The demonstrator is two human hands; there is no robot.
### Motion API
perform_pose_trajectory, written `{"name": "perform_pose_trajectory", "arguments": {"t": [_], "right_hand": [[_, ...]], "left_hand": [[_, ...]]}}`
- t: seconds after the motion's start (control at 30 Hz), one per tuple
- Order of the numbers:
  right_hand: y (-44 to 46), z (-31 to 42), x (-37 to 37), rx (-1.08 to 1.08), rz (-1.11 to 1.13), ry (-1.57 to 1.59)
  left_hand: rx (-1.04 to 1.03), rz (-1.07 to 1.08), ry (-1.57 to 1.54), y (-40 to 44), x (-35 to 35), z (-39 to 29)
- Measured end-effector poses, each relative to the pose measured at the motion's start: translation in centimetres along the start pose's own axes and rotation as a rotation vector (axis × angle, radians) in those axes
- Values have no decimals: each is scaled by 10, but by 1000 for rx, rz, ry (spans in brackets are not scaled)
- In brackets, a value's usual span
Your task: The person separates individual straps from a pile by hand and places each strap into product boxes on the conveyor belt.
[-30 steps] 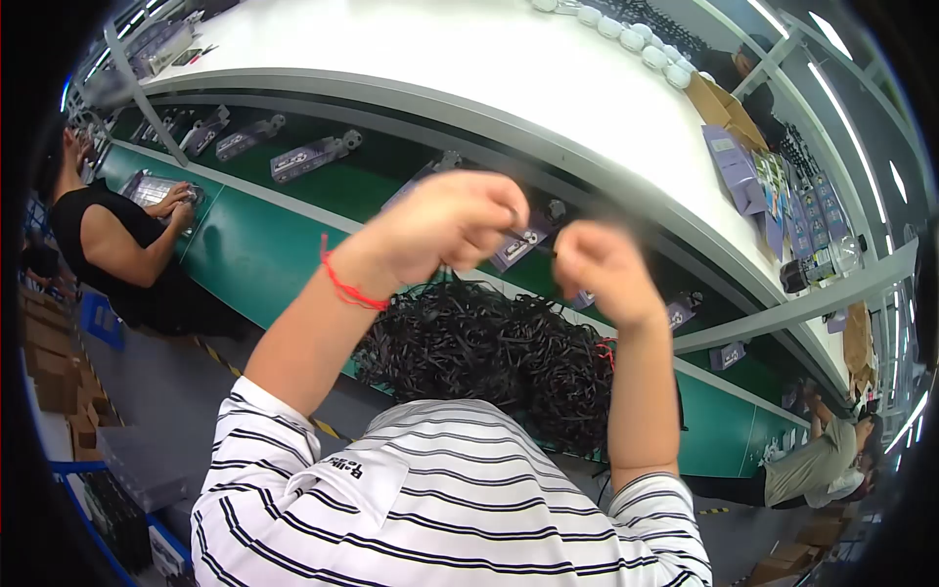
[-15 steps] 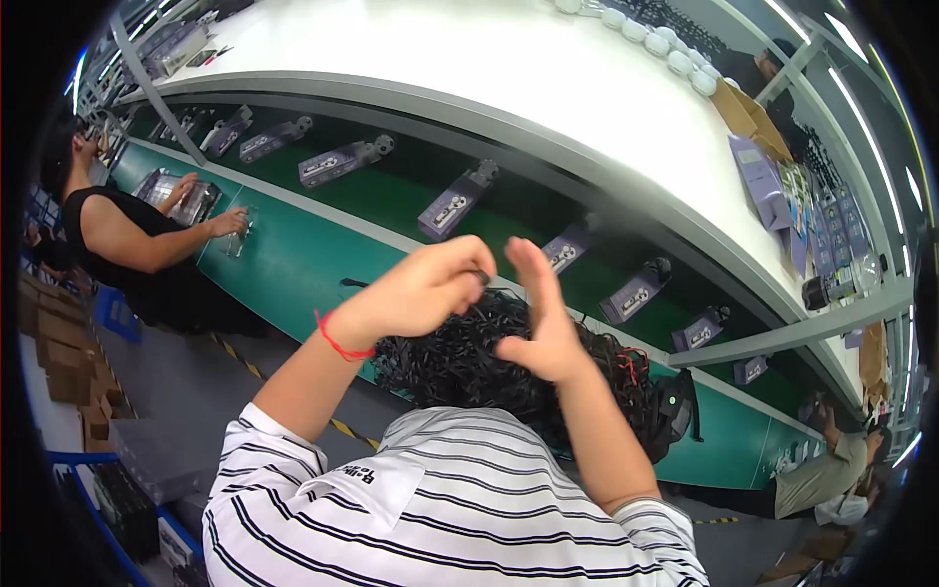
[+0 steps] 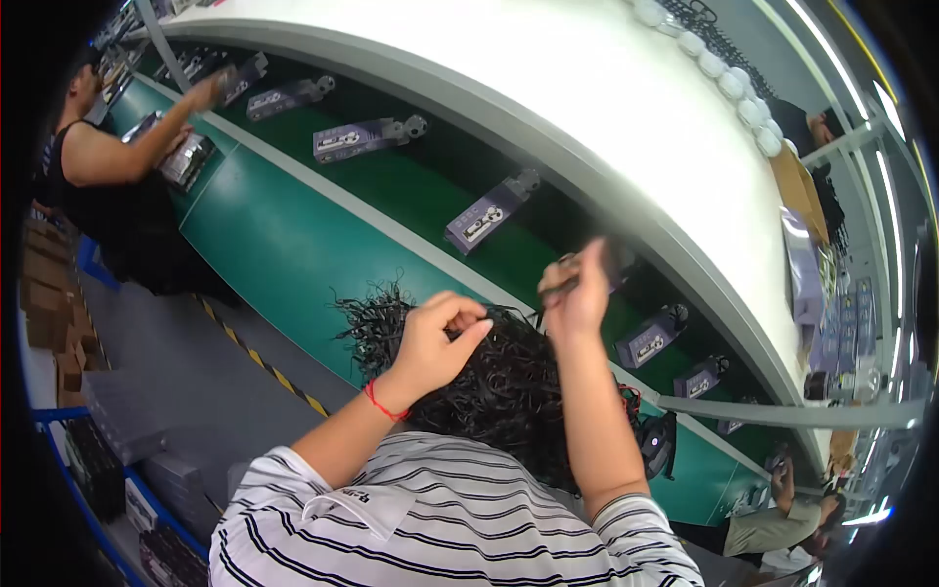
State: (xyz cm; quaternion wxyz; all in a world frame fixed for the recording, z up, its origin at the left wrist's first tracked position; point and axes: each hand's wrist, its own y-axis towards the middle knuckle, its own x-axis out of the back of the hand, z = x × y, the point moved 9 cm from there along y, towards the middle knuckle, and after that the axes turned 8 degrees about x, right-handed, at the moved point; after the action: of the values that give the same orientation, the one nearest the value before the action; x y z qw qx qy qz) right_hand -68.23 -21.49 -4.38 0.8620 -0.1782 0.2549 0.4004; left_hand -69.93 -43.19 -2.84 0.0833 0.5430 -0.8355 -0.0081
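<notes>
A big tangled heap of thin black cables (image 3: 489,382) lies in front of my chest at the bench edge. Over its middle, my left hand (image 3: 440,338), with a red string at the wrist, has thumb and forefinger pinched together; what lies between them, if anything, is too small to make out. Higher and to the right, my right hand (image 3: 575,298) is closed, thumb up, round a dark, slim piece that looks like a black cable. Blur hides its details. Behind that hand is the dark green conveyor belt (image 3: 391,186).
Purple printed boxes (image 3: 489,212) with ball-shaped ends stand along the belt. Above runs a white shelf (image 3: 469,59) with white round items (image 3: 729,83). A co-worker (image 3: 112,196) handles a clear package at the left. A black device (image 3: 657,445) sits right of the heap.
My right hand has gone from spread fingers to a closed grip, slightly up and right. My left hand has lowered. The view has turned, and the co-worker's arm has risen toward the belt.
</notes>
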Motion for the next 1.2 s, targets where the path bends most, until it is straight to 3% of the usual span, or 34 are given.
{"name": "perform_pose_trajectory", "arguments": {"t": [0.07, 0.13, 0.17, 0.4, 0.47, 0.63, 0.77, 0.9, 1.07, 1.17, 1.2], "right_hand": [[63, -6, 15, 29, -119, 34], [131, -21, 19, 34, 176, 207], [154, -41, 37, 25, 173, 202], [388, -149, 107, 25, 247, -846], [427, -187, 130, 32, 276, -1141], [494, -241, 160, 61, 303, -1884], [491, -260, 220, 59, 309, -2461], [383, -238, 98, 161, 270, -2469], [355, -220, 68, 33, 202, -2103], [376, -225, 101, 699, 454, -2245], [386, -216, 125, 686, 453, -2244]], "left_hand": [[100, 33, -1, -10, 0, 55], [221, 65, -6, -24, 5, 103], [262, 55, -15, -33, 12, 124], [560, -169, -12, -92, 77, 231], [802, -293, -177, -118, 89, 278], [794, -366, -210, -99, 106, 296], [756, -316, -212, -70, 117, 297], [790, -323, -307, -59, 125, 302], [756, -315, -283, -58, 135, 298], [767, -304, -266, -58, 142, 290], [664, -241, -152, -43, 142, 278]]}}
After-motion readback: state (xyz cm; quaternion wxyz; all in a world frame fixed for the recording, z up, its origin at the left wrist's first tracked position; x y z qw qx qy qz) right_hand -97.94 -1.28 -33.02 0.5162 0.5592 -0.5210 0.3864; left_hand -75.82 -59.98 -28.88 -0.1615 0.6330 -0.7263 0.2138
